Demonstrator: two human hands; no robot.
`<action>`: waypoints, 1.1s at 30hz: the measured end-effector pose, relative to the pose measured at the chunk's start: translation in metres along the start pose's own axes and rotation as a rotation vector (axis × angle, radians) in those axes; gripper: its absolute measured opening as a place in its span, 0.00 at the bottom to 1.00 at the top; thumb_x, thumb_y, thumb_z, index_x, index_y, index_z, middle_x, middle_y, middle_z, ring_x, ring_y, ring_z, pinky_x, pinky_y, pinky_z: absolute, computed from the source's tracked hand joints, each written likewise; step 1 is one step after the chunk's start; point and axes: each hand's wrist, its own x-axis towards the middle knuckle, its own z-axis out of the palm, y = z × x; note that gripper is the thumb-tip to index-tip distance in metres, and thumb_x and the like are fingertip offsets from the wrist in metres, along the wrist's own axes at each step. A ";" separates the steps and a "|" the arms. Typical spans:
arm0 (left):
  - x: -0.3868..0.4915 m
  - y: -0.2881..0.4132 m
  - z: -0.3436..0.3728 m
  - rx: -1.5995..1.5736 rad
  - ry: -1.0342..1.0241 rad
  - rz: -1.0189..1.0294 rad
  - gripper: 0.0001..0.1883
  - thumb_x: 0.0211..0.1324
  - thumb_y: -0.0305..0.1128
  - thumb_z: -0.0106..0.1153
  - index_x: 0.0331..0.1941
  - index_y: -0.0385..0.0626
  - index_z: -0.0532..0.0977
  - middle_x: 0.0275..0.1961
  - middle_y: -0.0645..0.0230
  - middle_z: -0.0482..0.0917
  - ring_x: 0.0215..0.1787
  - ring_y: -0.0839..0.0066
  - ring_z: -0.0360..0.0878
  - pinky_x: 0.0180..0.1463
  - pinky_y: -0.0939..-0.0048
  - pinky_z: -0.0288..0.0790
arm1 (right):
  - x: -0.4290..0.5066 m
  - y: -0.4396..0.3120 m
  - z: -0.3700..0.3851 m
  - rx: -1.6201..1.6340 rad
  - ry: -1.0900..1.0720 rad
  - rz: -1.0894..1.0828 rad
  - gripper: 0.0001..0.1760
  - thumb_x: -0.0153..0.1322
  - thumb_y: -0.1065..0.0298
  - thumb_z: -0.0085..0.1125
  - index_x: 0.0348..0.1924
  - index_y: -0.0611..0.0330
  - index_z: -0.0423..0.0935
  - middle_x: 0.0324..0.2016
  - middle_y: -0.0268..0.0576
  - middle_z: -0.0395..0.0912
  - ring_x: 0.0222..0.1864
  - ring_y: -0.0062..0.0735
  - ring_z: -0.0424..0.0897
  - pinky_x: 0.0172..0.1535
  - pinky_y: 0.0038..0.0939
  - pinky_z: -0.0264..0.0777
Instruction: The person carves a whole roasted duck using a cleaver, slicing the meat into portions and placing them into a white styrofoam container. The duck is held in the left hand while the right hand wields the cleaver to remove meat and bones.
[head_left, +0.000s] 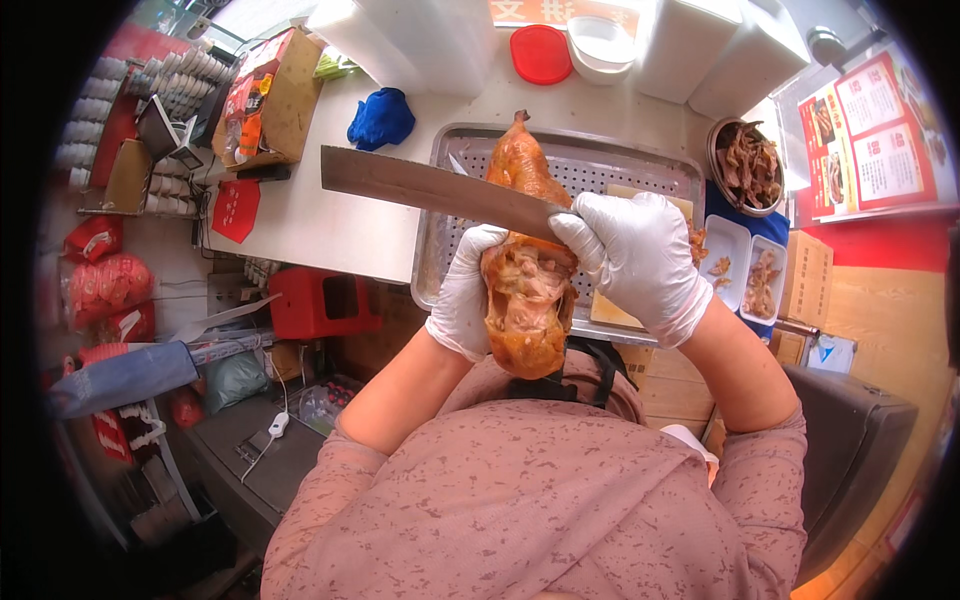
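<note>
Between my hands is a roasted bird, likely a duck, with browned skin and pale meat bared on its near part. My left hand, in a white disposable glove, grips its left side. In my right hand, gloved the same way, is a knife with a long, broad metal blade. The blade reaches leftward across the bird and hides part of its middle. Its handle is covered by my fingers. Below lies a perforated metal tray, with a pale cutting board partly hidden under my right hand.
To the right are a bowl of meat pieces and two white trays, one empty-sided, one holding scraps. A blue cloth, a red lid and a white tub lie beyond. A cardboard box stands left.
</note>
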 end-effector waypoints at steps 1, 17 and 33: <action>0.000 0.000 0.001 -0.001 0.001 0.001 0.33 0.63 0.53 0.56 0.65 0.42 0.68 0.59 0.59 0.80 0.59 0.65 0.82 0.65 0.60 0.78 | -0.001 0.000 0.001 -0.001 0.011 -0.010 0.18 0.76 0.57 0.60 0.24 0.54 0.76 0.17 0.45 0.74 0.20 0.50 0.76 0.26 0.42 0.69; -0.004 0.003 0.012 -0.014 -0.019 0.021 0.34 0.63 0.53 0.56 0.65 0.42 0.68 0.58 0.59 0.80 0.57 0.63 0.83 0.63 0.58 0.80 | -0.002 0.000 -0.004 0.071 0.019 -0.038 0.15 0.74 0.59 0.63 0.26 0.54 0.75 0.18 0.45 0.74 0.22 0.50 0.76 0.26 0.42 0.69; -0.006 0.009 0.013 0.009 0.001 0.083 0.33 0.63 0.51 0.55 0.65 0.41 0.68 0.58 0.58 0.80 0.57 0.64 0.83 0.62 0.59 0.80 | -0.025 0.020 -0.015 0.006 -0.055 -0.020 0.18 0.74 0.58 0.64 0.23 0.55 0.73 0.17 0.46 0.72 0.21 0.52 0.75 0.26 0.43 0.67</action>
